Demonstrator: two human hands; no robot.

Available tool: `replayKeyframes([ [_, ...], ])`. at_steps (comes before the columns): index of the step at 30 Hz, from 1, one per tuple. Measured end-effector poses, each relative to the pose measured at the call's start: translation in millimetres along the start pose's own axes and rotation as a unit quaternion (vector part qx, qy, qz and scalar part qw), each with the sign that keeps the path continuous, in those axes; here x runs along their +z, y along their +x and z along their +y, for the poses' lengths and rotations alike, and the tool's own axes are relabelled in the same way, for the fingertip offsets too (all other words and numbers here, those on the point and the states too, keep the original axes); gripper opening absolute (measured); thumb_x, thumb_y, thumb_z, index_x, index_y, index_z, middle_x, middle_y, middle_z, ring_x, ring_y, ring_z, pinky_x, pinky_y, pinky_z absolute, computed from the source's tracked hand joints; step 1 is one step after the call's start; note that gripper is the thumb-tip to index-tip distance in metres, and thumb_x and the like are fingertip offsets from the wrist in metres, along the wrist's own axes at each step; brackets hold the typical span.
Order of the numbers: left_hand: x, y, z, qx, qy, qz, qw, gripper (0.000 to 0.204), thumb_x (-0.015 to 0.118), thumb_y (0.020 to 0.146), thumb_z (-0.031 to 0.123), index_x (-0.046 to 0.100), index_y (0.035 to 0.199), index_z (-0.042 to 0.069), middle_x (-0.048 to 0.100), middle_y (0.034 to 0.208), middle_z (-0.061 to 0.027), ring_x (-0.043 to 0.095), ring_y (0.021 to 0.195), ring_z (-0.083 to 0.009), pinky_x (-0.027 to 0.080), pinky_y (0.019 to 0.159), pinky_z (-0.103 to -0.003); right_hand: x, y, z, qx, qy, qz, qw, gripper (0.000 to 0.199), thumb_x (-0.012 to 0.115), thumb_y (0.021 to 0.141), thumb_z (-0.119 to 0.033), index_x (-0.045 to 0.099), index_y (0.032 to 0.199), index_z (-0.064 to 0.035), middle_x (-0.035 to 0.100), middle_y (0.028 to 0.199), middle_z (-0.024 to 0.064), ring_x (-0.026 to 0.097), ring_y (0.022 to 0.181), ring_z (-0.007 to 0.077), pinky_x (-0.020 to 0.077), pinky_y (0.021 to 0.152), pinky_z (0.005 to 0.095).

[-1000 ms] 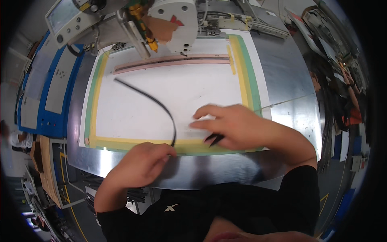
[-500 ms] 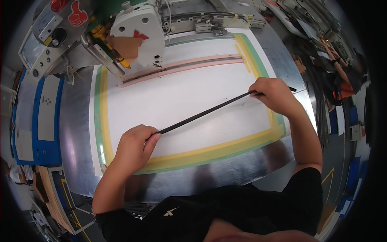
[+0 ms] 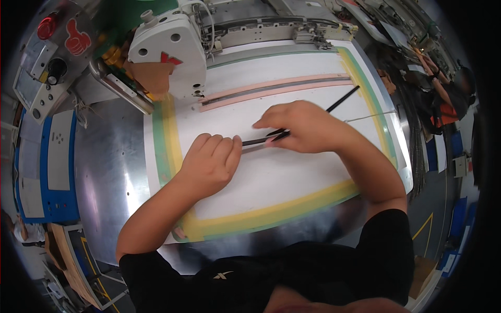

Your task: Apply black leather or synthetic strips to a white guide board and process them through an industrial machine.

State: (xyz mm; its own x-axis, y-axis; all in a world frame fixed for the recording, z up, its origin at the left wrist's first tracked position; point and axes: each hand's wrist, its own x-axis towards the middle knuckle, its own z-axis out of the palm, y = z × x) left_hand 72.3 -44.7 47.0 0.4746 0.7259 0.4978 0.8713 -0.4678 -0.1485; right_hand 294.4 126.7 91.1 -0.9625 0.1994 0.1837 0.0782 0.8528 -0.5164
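My left hand [image 3: 211, 161] is closed around a narrow black strip [image 3: 254, 141], whose short right part shows past the thumb. Close to its right, my right hand [image 3: 308, 128] pinches a slim black piece [image 3: 343, 98] with narrow tips, like tweezers, one end slanting up past the knuckles. Where the tips meet the strip, the fingers partly hide them. Both hands are over a white board [image 3: 261, 185] edged with yellow and green tape. Across its far part runs a pink-bordered slot [image 3: 276, 88] with a dark line inside.
A white sewing machine head [image 3: 169, 49] stands over the board's far left, beside a control panel [image 3: 44, 83]. Shiny metal table [image 3: 112, 172] surrounds the board. A rail [image 3: 255, 35] crosses behind. A blue cabinet [image 3: 57, 167] is at left; another person [image 3: 443, 99] is at far right.
The board has shifted right. My right hand has come left, close to my left hand, so the strip is no longer stretched long between them. My left hand has moved up and right.
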Motion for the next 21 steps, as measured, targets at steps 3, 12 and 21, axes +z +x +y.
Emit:
replayKeyframes([
  [3,11.3,9.5,-14.2,0.026,0.047,0.046,0.997,0.033,0.073,0.083,0.008,0.07,0.115,-0.002,0.064,0.094,-0.0101,0.063,0.086,-0.0264,0.048,0.077,-0.043,8.4,27.1,5.1,0.034,0.046,-0.087,0.995,0.027,0.074,0.092,-0.024,0.076,0.114,-0.0082,0.074,0.101,0.0142,0.068,0.099,0.0381,0.0538,0.086,0.0473],
  [12,60.0,-9.2,-61.2,-0.256,0.019,-0.073,0.964,0.074,0.066,0.096,0.057,0.061,0.138,-0.004,0.061,0.134,-0.0218,0.056,0.127,-0.0385,0.041,0.107,-0.052,22.7,68.7,38.9,0.03,-0.112,-0.137,0.984,0.025,0.074,0.084,-0.01,0.074,0.109,-0.0084,0.073,0.098,0.0089,0.069,0.095,0.0323,0.0548,0.081,0.0435],
  [21,41.6,-19.5,-78.4,-0.345,0.018,-0.181,0.921,0.057,0.071,0.094,0.039,0.064,0.132,-0.002,0.07,0.121,-0.018,0.064,0.116,-0.0369,0.046,0.103,-0.049,49.9,105.4,65.1,-0.026,-0.127,0.022,0.991,0.022,0.07,0.086,-0.009,0.074,0.107,-0.0141,0.071,0.098,0.0034,0.07,0.087,0.0295,0.0556,0.072,0.0424],
])
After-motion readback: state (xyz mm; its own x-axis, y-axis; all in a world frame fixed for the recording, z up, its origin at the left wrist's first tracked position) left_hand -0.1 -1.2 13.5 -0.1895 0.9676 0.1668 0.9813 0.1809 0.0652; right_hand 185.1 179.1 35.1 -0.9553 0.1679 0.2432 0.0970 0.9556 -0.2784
